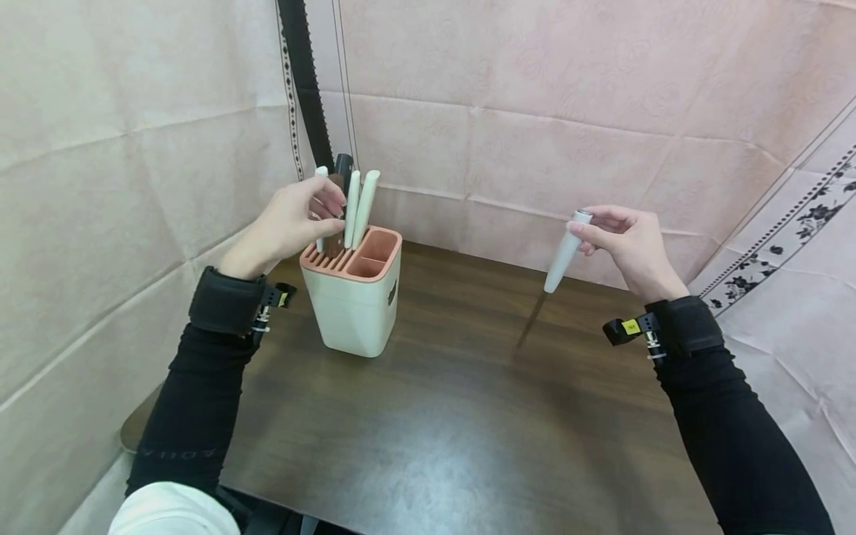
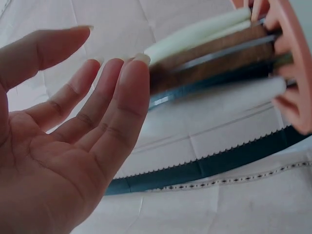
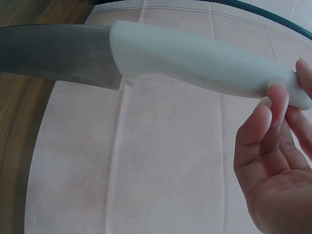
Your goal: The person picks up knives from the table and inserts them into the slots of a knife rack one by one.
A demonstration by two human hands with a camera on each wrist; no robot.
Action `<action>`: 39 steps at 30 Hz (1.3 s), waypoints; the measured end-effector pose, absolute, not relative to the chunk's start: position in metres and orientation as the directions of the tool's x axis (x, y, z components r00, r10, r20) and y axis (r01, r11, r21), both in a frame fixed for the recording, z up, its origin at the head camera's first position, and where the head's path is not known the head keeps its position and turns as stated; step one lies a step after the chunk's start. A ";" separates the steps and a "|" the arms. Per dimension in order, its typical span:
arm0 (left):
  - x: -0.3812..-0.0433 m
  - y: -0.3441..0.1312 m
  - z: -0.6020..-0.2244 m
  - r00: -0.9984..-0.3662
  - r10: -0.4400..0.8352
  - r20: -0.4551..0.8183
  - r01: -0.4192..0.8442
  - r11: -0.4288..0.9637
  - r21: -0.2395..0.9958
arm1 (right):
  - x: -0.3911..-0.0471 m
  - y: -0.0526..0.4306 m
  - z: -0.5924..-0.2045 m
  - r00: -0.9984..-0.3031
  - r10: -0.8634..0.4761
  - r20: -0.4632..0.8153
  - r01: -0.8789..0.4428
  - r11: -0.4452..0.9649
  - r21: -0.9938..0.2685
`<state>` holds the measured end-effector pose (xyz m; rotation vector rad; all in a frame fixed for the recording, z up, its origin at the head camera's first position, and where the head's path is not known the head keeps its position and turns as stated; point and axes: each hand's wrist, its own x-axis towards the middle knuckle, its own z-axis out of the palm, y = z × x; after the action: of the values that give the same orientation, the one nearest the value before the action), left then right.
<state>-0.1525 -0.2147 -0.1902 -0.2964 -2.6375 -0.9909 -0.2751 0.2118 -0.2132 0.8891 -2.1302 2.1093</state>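
Observation:
A kitchen knife (image 1: 564, 254) hangs blade down from my right hand (image 1: 627, 239), whose fingertips pinch the end of its pale handle. Its broad steel blade (image 3: 58, 56) shows in the right wrist view. On the left stands a white knife holder (image 1: 354, 316) with a salmon-pink slotted top. Several handles rise from it: pale green ones (image 1: 365, 206), a black one (image 1: 344, 165), a white one and brown ones. My left hand (image 1: 287, 223) is right at these handles, thumb and fingers spread apart. In the left wrist view nothing lies between that thumb and the fingertips.
The dark wooden table (image 1: 428, 401) spreads beneath both hands. Cloth-covered walls (image 1: 548, 134) with creases and patterned borders close off the back and both sides. The holder's top also has two square compartments (image 1: 374, 253) on its right.

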 end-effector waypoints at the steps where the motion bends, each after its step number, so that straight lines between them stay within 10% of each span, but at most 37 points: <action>1: -0.154 -0.213 -0.192 -0.933 0.093 0.349 0.300 0.737 0.606 | -0.275 0.211 -0.212 -0.836 -0.382 0.394 -0.397 -0.076 -0.915; 39: -0.184 -0.162 -0.217 -0.919 0.290 0.268 0.395 0.690 0.606 | -0.274 0.172 -0.204 -0.829 -0.409 0.382 -0.393 -0.060 -0.917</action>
<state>-0.1838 -0.1619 -0.2175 -0.5608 -2.7472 -1.0387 -0.2738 0.1721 -0.2041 0.9232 -2.1617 2.1023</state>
